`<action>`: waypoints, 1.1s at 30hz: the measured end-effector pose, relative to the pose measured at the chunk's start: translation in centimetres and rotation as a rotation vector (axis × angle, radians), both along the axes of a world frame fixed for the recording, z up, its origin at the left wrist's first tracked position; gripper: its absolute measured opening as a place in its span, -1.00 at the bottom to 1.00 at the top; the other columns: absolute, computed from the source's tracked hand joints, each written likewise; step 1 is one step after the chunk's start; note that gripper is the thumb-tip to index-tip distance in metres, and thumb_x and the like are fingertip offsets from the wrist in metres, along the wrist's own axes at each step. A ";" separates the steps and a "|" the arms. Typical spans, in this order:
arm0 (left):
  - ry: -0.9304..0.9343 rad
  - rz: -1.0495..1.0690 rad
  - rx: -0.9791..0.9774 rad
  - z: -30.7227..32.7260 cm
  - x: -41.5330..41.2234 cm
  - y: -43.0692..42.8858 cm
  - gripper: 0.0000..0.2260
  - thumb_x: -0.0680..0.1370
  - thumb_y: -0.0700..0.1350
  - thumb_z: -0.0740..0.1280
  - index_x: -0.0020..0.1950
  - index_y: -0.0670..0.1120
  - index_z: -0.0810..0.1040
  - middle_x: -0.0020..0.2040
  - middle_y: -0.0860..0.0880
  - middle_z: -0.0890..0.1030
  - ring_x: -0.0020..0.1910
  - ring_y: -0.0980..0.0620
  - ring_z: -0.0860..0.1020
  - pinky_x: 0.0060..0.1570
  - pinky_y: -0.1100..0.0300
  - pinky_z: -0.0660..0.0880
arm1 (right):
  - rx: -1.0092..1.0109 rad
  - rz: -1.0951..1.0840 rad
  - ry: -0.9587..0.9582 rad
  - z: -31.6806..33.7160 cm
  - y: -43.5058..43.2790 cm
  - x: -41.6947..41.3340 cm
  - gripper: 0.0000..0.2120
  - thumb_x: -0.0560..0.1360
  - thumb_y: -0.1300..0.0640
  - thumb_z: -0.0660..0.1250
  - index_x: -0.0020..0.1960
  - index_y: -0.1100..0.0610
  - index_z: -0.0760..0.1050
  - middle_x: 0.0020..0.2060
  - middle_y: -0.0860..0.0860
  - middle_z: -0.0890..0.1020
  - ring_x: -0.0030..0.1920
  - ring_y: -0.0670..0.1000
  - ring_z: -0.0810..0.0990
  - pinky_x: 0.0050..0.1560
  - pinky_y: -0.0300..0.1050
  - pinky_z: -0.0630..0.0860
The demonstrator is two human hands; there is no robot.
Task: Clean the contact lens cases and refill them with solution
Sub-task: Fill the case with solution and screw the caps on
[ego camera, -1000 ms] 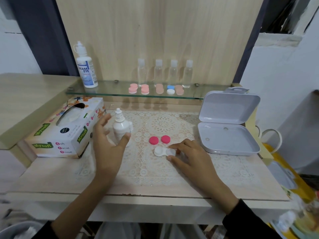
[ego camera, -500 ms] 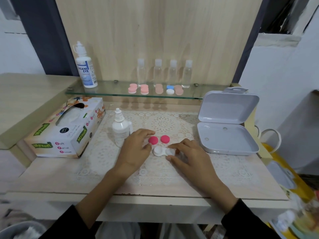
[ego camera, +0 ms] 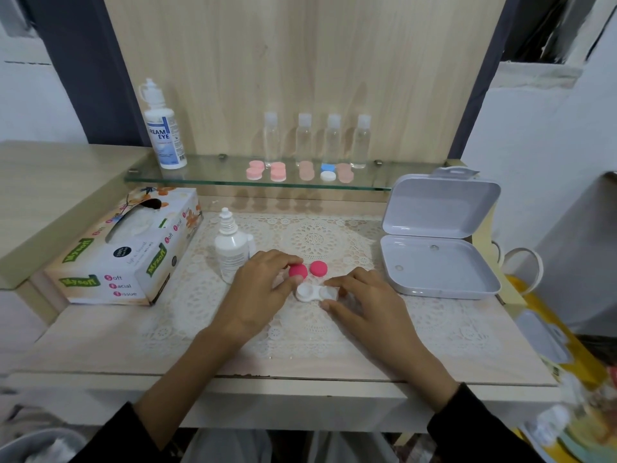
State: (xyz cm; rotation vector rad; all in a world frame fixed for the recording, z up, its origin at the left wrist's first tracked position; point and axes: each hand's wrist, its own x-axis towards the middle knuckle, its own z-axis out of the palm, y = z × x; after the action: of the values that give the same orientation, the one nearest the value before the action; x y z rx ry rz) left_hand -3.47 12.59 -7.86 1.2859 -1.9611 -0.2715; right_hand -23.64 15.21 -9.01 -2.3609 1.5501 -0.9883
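Observation:
A white two-well lens case [ego camera: 309,292] lies open on the lace mat at the table's middle. My right hand [ego camera: 365,300] pinches its right end between thumb and fingers. Just behind it my left hand [ego camera: 258,285] pinches one pink cap [ego camera: 298,271]; a second pink cap [ego camera: 319,268] lies free beside it. A small white solution bottle [ego camera: 230,250] stands upright left of my left hand. Several more lens cases [ego camera: 278,172] and a blue-and-white one [ego camera: 328,172] sit on the glass shelf.
A tissue box [ego camera: 123,248] lies at the left. An open white plastic box [ego camera: 437,235] stands at the right. On the glass shelf [ego camera: 217,177] stand a large solution bottle [ego camera: 162,128] and several clear small bottles [ego camera: 303,138]. A bin shows at the bottom left.
My left hand left the small solution bottle, moved right and took hold of the left pink cap. My right hand has kept its hold on the case.

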 end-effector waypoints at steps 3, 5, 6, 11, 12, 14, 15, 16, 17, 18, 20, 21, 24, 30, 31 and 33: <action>0.006 -0.054 0.004 0.3 0.0 1.0 -0.77 0.52 0.00 0.38 0.15 0.01 0.61 0.03 0.15 0.60 0.04 0.22 0.48 0.07 0.27 0.42 | -0.001 -0.003 0.001 -0.1 0.0 -0.1 -0.72 0.49 -0.15 0.32 0.14 -0.08 0.57 -0.14 -0.21 0.47 -0.10 -0.13 0.42 -0.14 -0.18 0.39; -0.043 -0.070 0.005 0.3 0.0 1.2 -0.76 0.51 0.03 0.39 0.15 0.02 0.61 0.03 0.15 0.60 0.04 0.21 0.49 0.06 0.24 0.44 | 0.002 -0.005 0.006 -0.1 0.0 -0.1 -0.72 0.50 -0.15 0.32 0.15 -0.08 0.57 -0.14 -0.22 0.47 -0.09 -0.15 0.42 -0.14 -0.20 0.37; -0.067 -0.072 0.000 0.2 0.0 1.2 -0.76 0.50 0.03 0.39 0.14 0.02 0.62 0.02 0.15 0.60 0.03 0.20 0.49 0.05 0.22 0.46 | 0.001 -0.005 0.010 -0.1 0.0 -0.1 -0.72 0.50 -0.15 0.32 0.16 -0.08 0.56 -0.13 -0.22 0.47 -0.09 -0.15 0.42 -0.15 -0.21 0.37; -0.106 -0.081 -0.020 0.2 0.0 1.2 -0.78 0.49 0.05 0.40 0.11 0.05 0.63 0.00 0.17 0.60 0.02 0.22 0.48 0.03 0.24 0.46 | 0.000 0.003 0.015 -0.2 0.0 -0.1 -0.70 0.51 -0.18 0.28 0.17 -0.09 0.56 -0.13 -0.23 0.46 -0.09 -0.15 0.42 -0.14 -0.21 0.37; -0.118 -0.090 -0.027 0.2 0.0 1.2 -0.78 0.49 0.06 0.40 0.11 0.05 0.63 -0.01 0.17 0.60 0.01 0.21 0.49 0.02 0.24 0.45 | -0.002 0.003 0.018 -0.2 -0.1 -0.1 -0.69 0.51 -0.18 0.27 0.17 -0.09 0.56 -0.13 -0.23 0.46 -0.09 -0.15 0.42 -0.14 -0.21 0.38; -0.133 -0.098 -0.034 0.3 -0.1 1.3 -0.77 0.49 0.06 0.39 0.10 0.05 0.64 -0.02 0.16 0.61 0.01 0.20 0.50 0.01 0.22 0.46 | -0.001 0.006 0.019 -0.2 -0.1 -0.1 -0.69 0.51 -0.19 0.26 0.18 -0.09 0.56 -0.13 -0.23 0.47 -0.09 -0.15 0.42 -0.14 -0.22 0.38; -0.133 -0.096 -0.029 0.3 -0.1 1.3 -0.77 0.49 0.05 0.39 0.11 0.04 0.64 -0.01 0.15 0.62 0.01 0.18 0.50 0.02 0.21 0.46 | -0.001 0.007 0.019 -0.2 -0.1 -0.1 -0.69 0.52 -0.18 0.27 0.17 -0.09 0.56 -0.13 -0.22 0.47 -0.09 -0.15 0.42 -0.14 -0.22 0.38; -0.130 -0.094 -0.019 0.4 -0.1 1.3 -0.78 0.49 0.02 0.40 0.12 0.03 0.64 0.01 0.13 0.62 0.02 0.17 0.51 0.03 0.20 0.46 | -0.003 0.008 0.022 -0.2 0.0 -0.1 -0.70 0.52 -0.18 0.27 0.17 -0.09 0.55 -0.13 -0.21 0.47 -0.09 -0.14 0.42 -0.14 -0.22 0.38; -0.125 -0.094 -0.007 0.4 -0.2 1.4 -0.78 0.49 -0.02 0.41 0.13 0.02 0.64 0.02 0.12 0.62 0.03 0.16 0.51 0.05 0.21 0.45 | -0.003 0.007 0.024 -0.2 0.0 -0.1 -0.71 0.52 -0.17 0.28 0.18 -0.09 0.55 -0.13 -0.21 0.47 -0.09 -0.14 0.42 -0.14 -0.21 0.38; -0.116 -0.097 0.003 0.3 -0.3 1.4 -0.78 0.49 -0.06 0.42 0.13 0.01 0.64 0.03 0.11 0.63 0.04 0.16 0.51 0.07 0.22 0.45 | -0.003 0.007 0.025 -0.2 0.0 -0.1 -0.71 0.52 -0.16 0.28 0.18 -0.09 0.55 -0.13 -0.21 0.47 -0.08 -0.13 0.42 -0.13 -0.20 0.38; -0.061 -0.113 0.030 0.3 -0.3 1.4 -0.77 0.47 -0.14 0.44 0.12 0.00 0.64 0.03 0.11 0.64 0.02 0.20 0.53 0.07 0.31 0.45 | -0.003 0.006 0.017 -0.1 0.1 -0.1 -0.72 0.52 -0.15 0.30 0.17 -0.09 0.56 -0.13 -0.20 0.47 -0.08 -0.13 0.42 -0.13 -0.20 0.38; -0.011 -0.123 0.058 0.2 -0.3 1.4 -0.77 0.47 -0.17 0.44 0.11 -0.01 0.64 0.02 0.11 0.64 0.01 0.21 0.54 0.06 0.37 0.45 | 0.000 0.005 0.014 -0.1 0.1 -0.1 -0.72 0.52 -0.14 0.30 0.17 -0.08 0.56 -0.13 -0.21 0.47 -0.08 -0.13 0.42 -0.13 -0.20 0.37; 0.093 -0.141 0.121 0.2 -0.2 1.4 -0.75 0.45 -0.23 0.45 0.11 -0.04 0.64 0.00 0.11 0.64 0.00 0.23 0.56 0.05 0.45 0.43 | 0.000 0.005 0.025 0.0 0.1 -0.1 -0.70 0.51 -0.16 0.28 0.18 -0.08 0.56 -0.13 -0.21 0.46 -0.09 -0.14 0.41 -0.15 -0.21 0.33; 0.043 -0.155 0.109 0.1 -0.1 1.4 -0.74 0.47 -0.23 0.43 0.14 -0.03 0.63 0.03 0.12 0.64 0.03 0.27 0.54 0.06 0.47 0.41 | -0.002 0.000 0.031 0.0 0.0 -0.1 -0.70 0.51 -0.16 0.27 0.18 -0.09 0.56 -0.13 -0.21 0.47 -0.09 -0.14 0.42 -0.15 -0.21 0.34; 0.024 -0.161 0.108 0.1 -0.1 1.4 -0.74 0.48 -0.23 0.42 0.15 -0.03 0.63 0.04 0.12 0.64 0.03 0.31 0.53 0.06 0.50 0.39 | -0.003 0.000 0.030 0.0 0.0 -0.1 -0.70 0.51 -0.16 0.28 0.17 -0.09 0.56 -0.14 -0.21 0.47 -0.09 -0.14 0.42 -0.16 -0.20 0.35; -0.007 -0.176 0.113 0.3 0.0 1.4 -0.74 0.49 -0.25 0.40 0.16 -0.04 0.62 0.07 0.13 0.62 0.04 0.35 0.51 0.07 0.54 0.36 | -0.004 0.000 0.027 -0.1 0.0 -0.1 -0.72 0.51 -0.15 0.29 0.17 -0.09 0.56 -0.14 -0.21 0.47 -0.09 -0.14 0.42 -0.16 -0.19 0.37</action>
State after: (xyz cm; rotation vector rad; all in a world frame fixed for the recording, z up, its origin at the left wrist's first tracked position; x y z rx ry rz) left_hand -3.48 13.97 -7.60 1.1859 -2.0934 -0.4707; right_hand -23.73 15.22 -9.10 -2.3864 1.5593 -0.9639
